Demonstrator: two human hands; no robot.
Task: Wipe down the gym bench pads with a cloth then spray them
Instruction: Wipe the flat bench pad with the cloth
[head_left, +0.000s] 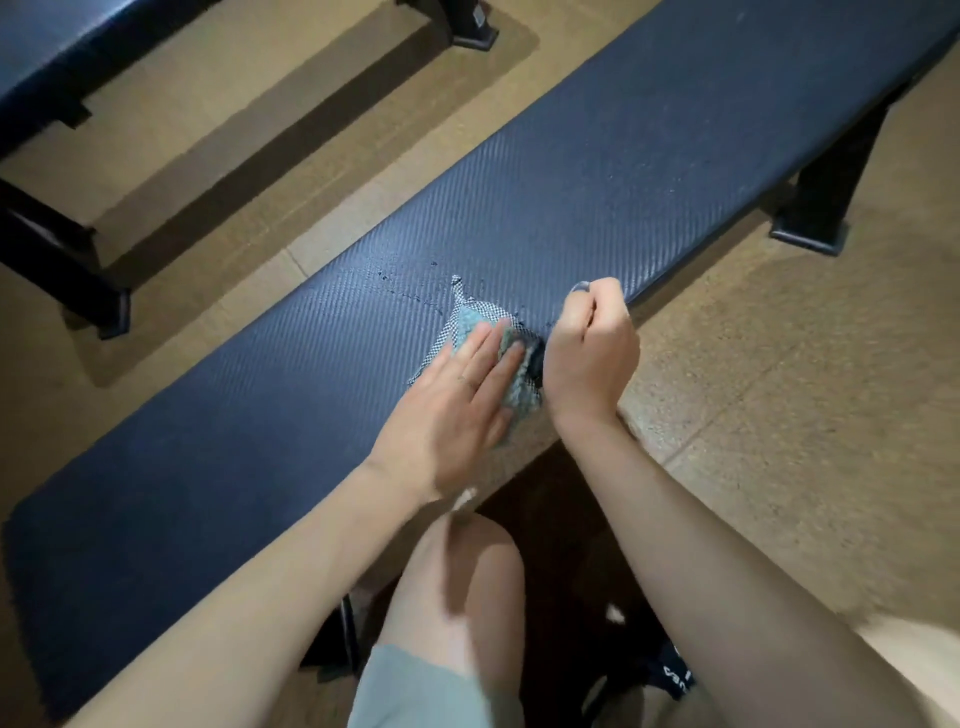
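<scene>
A long dark blue bench pad (597, 197) runs diagonally from lower left to upper right. My left hand (457, 400) lies flat with straight fingers on a grey-green cloth (470, 325) with a checkered edge, pressing it onto the pad near its front edge. Small wet droplets (410, 293) dot the pad just beyond the cloth. My right hand (589, 348) is curled into a fist at the pad's front edge, right of the cloth. It grips a small dark object (535, 361), which looks like a spray bottle and is mostly hidden by the hand.
A second dark bench (47, 57) with a black frame (67, 260) stands at the upper left. The bench's black leg (826, 202) meets the tan floor (779, 415) at right. My bare knee (457, 587) and a dark bag (670, 675) are below the pad.
</scene>
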